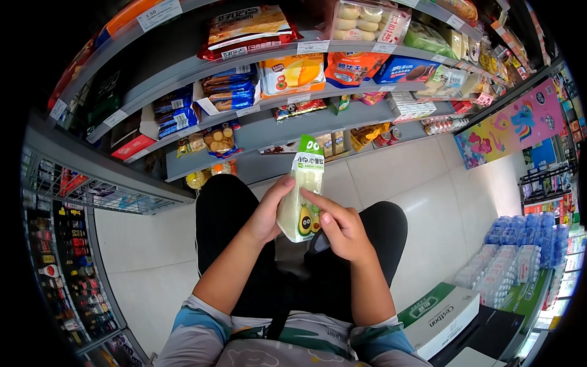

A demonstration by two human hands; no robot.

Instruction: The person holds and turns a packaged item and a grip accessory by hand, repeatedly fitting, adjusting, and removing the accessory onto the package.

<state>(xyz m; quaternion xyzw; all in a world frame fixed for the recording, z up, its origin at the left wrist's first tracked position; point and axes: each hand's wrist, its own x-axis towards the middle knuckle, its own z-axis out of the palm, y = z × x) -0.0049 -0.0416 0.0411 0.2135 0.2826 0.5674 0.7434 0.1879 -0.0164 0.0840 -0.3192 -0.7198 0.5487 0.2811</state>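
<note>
Grey shop shelves point(244, 139) curve around a pale tiled floor point(391, 165), stocked with blue-wrapped snacks point(229, 88) in an open carton and a yellow package point(292, 73) just beside them. Over on the right, a pink and yellow panel point(516, 125) shows cartoon ponies; nearer are bottled water packs point(496, 272) and a green and white Cestbon carton point(443, 321). Someone is down low facing the shelves, dark trousers point(382, 238) bent at the knees, with a pale green packet point(301, 211) held between them, its bright green end towards the shelves and its avocado cartoon nearer the body. The left hand point(268, 211) is clamped on one side of it. The right hand's point(344, 231) index finger reaches onto the front; whether that hand also grips, I can't tell.
</note>
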